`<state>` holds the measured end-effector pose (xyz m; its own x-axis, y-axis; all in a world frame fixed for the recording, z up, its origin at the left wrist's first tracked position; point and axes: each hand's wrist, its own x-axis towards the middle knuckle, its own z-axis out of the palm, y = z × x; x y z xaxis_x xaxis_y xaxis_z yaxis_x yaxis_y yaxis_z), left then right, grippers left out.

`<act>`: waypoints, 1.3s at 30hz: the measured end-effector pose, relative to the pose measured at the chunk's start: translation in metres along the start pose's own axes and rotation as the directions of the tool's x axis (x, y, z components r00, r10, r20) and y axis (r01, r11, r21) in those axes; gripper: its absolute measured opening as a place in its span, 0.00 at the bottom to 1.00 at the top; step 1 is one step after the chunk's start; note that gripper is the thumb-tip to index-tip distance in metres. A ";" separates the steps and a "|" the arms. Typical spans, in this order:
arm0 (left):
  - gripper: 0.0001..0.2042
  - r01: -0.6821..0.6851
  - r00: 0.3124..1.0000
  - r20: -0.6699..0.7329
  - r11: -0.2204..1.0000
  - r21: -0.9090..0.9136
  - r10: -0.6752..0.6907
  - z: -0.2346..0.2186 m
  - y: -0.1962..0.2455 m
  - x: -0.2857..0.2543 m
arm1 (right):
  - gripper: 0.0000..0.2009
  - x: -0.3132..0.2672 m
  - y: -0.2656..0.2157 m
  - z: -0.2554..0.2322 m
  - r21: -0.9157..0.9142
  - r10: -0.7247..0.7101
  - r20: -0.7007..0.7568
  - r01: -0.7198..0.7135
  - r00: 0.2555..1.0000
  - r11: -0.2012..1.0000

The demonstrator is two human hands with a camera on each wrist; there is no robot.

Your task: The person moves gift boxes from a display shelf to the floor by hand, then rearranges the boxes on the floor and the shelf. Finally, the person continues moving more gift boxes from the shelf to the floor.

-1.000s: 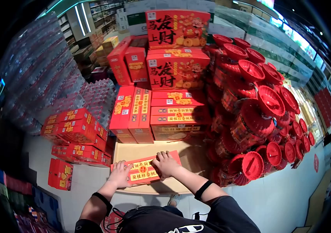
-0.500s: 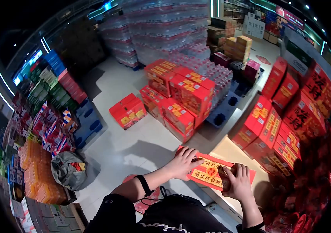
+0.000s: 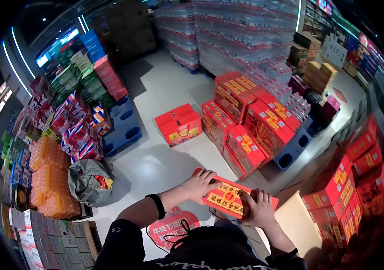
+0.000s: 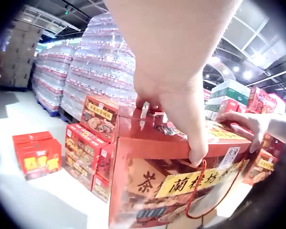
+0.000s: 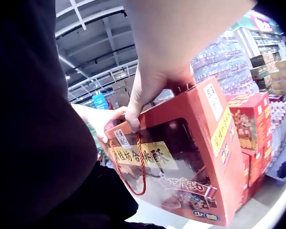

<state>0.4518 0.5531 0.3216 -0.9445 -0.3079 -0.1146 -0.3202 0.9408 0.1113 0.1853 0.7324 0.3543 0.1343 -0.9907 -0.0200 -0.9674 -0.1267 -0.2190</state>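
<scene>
A red gift box with yellow labels and a twisted red cord handle is held up in front of the person's body. The left hand grips its left end from above, thumb on the near side. At the other end the right hand holds the top, its thumb pressed on the near face. In the left wrist view, the cord hangs loose down the box's front below the left thumb. The right wrist view shows the window and side panel of the box, tilted.
Stacked red gift boxes stand ahead on the right, with a single red box on the floor beside them. A grey bag and orange packs are at left. A light wooden display base lies at right.
The person has turned left, away from the display of red boxes and lanterns, carrying the gift box off the wooden base. Both hands have kept their grip on it.
</scene>
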 end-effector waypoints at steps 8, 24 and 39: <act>0.50 0.105 0.992 0.064 0.994 0.035 -0.107 -0.018 -0.171 0.058 | 0.51 0.203 0.057 0.043 0.006 -0.138 -0.117 0.140 0.983 0.990; 0.48 -0.194 0.972 0.168 0.964 0.183 0.164 -0.069 -0.539 0.302 | 0.50 0.544 0.137 0.055 0.095 0.318 -0.036 -0.313 0.947 0.945; 0.50 -0.436 0.875 0.296 0.890 0.135 0.383 -0.052 -0.732 0.458 | 0.43 0.729 0.169 0.090 0.056 0.628 -0.056 -0.626 0.776 0.778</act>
<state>0.2499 -0.2839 0.2386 -0.9274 0.1331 -0.3495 0.1363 0.9905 0.0156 0.1392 -0.0066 0.2146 -0.5158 -0.8510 -0.0988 -0.8244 0.5244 -0.2129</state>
